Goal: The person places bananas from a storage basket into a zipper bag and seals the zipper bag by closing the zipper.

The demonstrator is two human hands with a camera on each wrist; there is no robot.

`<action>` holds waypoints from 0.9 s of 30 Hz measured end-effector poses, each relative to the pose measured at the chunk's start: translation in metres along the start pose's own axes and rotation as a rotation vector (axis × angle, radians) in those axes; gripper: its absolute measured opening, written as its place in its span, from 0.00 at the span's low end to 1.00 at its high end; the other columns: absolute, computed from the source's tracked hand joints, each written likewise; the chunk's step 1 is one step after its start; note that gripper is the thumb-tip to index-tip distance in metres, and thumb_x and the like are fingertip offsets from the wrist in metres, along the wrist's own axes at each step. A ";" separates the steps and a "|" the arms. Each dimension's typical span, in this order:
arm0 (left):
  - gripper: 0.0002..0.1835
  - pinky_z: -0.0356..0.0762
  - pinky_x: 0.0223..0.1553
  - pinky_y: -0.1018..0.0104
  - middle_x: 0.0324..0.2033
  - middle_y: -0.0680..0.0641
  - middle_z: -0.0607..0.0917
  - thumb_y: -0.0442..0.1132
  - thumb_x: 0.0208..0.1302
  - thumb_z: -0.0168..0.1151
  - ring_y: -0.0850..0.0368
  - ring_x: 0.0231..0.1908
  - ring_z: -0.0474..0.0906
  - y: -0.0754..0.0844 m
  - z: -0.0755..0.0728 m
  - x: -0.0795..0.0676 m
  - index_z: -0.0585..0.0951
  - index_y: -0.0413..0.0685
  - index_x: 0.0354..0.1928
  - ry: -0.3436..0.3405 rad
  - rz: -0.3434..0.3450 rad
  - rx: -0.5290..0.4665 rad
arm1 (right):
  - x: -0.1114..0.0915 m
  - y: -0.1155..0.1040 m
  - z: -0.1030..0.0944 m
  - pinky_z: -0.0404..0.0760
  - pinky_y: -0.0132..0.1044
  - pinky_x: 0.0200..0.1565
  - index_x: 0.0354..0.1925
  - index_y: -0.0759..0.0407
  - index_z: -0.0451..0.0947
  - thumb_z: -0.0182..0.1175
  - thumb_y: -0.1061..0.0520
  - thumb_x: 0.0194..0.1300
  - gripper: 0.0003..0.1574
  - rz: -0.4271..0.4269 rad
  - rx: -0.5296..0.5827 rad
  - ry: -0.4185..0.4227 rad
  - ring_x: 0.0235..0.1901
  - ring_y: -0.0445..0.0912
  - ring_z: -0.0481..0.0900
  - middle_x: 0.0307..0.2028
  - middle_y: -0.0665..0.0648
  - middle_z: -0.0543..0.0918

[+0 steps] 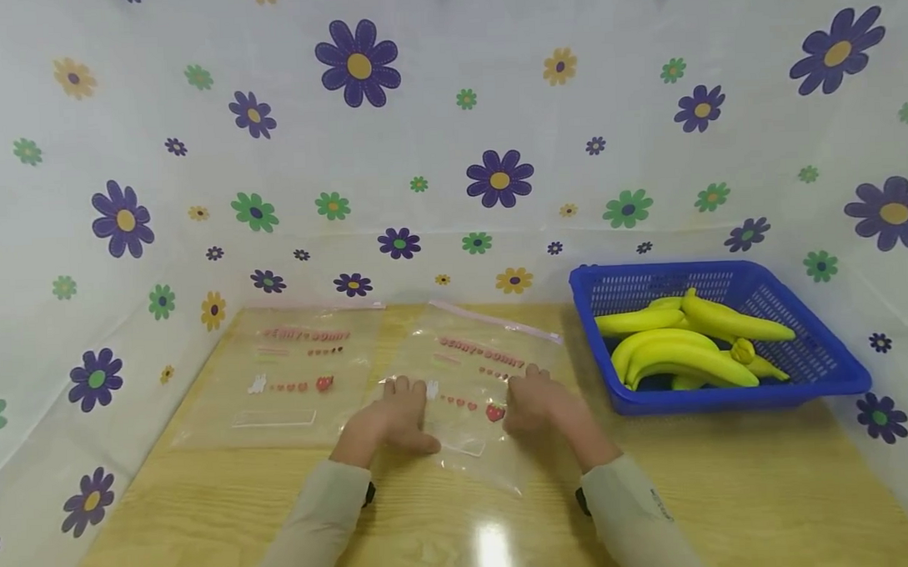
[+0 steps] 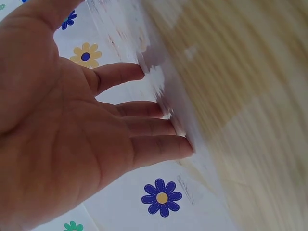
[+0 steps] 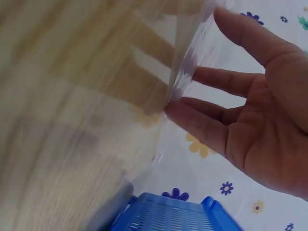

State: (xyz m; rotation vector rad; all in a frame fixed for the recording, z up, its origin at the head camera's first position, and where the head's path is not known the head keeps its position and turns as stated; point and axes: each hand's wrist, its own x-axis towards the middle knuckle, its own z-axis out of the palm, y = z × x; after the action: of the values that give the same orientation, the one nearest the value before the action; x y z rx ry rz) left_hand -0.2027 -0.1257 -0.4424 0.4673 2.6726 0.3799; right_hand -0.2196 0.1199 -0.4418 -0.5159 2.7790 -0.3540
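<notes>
A clear zip bag [image 1: 460, 375] printed with pink lettering, hearts and a strawberry lies slightly turned on the wooden table, its slider closure at the far end. My left hand [image 1: 394, 415] rests on the bag's left side, and in the left wrist view its nearly straight fingers [image 2: 154, 147] touch the plastic. On the right side, my right hand [image 1: 536, 401] has its fingertips [image 3: 175, 110] against the bag, the fingers slightly bent and spread. The bag looks flat, with the wood showing through it.
A second, matching zip bag [image 1: 277, 369] lies flat to the left. To the right stands a blue plastic basket [image 1: 728, 401] holding several yellow bananas [image 1: 674, 351]. A white flowered sheet [image 1: 433, 126] rises behind the table [image 1: 230, 525] and along both sides.
</notes>
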 end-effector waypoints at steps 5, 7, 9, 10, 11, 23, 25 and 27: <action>0.50 0.56 0.66 0.31 0.67 0.22 0.55 0.53 0.55 0.74 0.20 0.70 0.43 -0.005 -0.002 0.000 0.59 0.29 0.67 -0.009 -0.019 -0.015 | 0.009 0.003 -0.004 0.77 0.52 0.49 0.41 0.62 0.80 0.56 0.61 0.68 0.07 -0.041 -0.004 0.036 0.42 0.57 0.73 0.39 0.62 0.74; 0.50 0.56 0.66 0.31 0.67 0.22 0.55 0.53 0.55 0.74 0.21 0.71 0.43 -0.006 -0.001 -0.002 0.59 0.29 0.68 -0.012 -0.025 -0.018 | 0.011 0.003 -0.004 0.77 0.52 0.49 0.41 0.62 0.80 0.58 0.62 0.67 0.06 -0.049 0.000 0.038 0.42 0.57 0.74 0.39 0.61 0.75; 0.50 0.56 0.66 0.31 0.67 0.22 0.56 0.53 0.54 0.74 0.21 0.70 0.44 -0.006 -0.001 -0.002 0.59 0.29 0.67 -0.011 -0.026 -0.022 | 0.013 0.002 -0.003 0.77 0.52 0.49 0.40 0.62 0.80 0.60 0.62 0.65 0.05 -0.042 0.008 0.036 0.42 0.57 0.74 0.39 0.61 0.75; 0.50 0.56 0.66 0.31 0.67 0.22 0.56 0.53 0.54 0.75 0.21 0.70 0.44 -0.006 -0.001 -0.003 0.60 0.29 0.67 -0.009 -0.027 -0.025 | 0.013 0.001 -0.003 0.77 0.52 0.48 0.39 0.62 0.79 0.60 0.62 0.65 0.04 -0.031 0.009 0.035 0.41 0.57 0.73 0.39 0.61 0.75; 0.49 0.56 0.67 0.31 0.66 0.22 0.56 0.52 0.54 0.75 0.21 0.70 0.44 -0.006 -0.001 -0.003 0.60 0.29 0.67 -0.009 -0.029 -0.030 | 0.014 0.000 -0.003 0.76 0.52 0.48 0.38 0.61 0.78 0.60 0.62 0.64 0.04 -0.019 0.014 0.035 0.41 0.57 0.73 0.39 0.61 0.74; 0.47 0.59 0.65 0.31 0.65 0.25 0.59 0.53 0.55 0.74 0.24 0.71 0.46 -0.003 0.001 0.003 0.61 0.33 0.66 -0.001 -0.026 -0.022 | 0.021 0.003 -0.005 0.69 0.57 0.63 0.64 0.62 0.65 0.62 0.66 0.58 0.36 0.078 -0.007 -0.018 0.64 0.63 0.60 0.65 0.69 0.61; 0.47 0.58 0.65 0.29 0.66 0.24 0.57 0.53 0.56 0.74 0.23 0.71 0.45 -0.001 0.001 0.004 0.61 0.32 0.66 -0.004 -0.026 -0.027 | 0.020 0.009 -0.009 0.61 0.60 0.68 0.74 0.59 0.55 0.64 0.64 0.59 0.49 0.052 0.000 -0.047 0.72 0.65 0.51 0.73 0.68 0.52; 0.48 0.55 0.65 0.28 0.68 0.23 0.55 0.53 0.56 0.73 0.23 0.71 0.43 0.000 0.000 0.004 0.60 0.31 0.67 -0.011 -0.029 -0.026 | 0.018 0.015 -0.015 0.51 0.62 0.72 0.78 0.57 0.44 0.66 0.62 0.59 0.58 0.017 0.008 -0.084 0.76 0.66 0.40 0.77 0.67 0.42</action>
State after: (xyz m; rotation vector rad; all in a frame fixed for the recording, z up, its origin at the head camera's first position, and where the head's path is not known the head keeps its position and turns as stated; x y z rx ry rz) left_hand -0.2061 -0.1237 -0.4441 0.4213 2.6577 0.4021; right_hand -0.2455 0.1296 -0.4372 -0.4930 2.6988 -0.3313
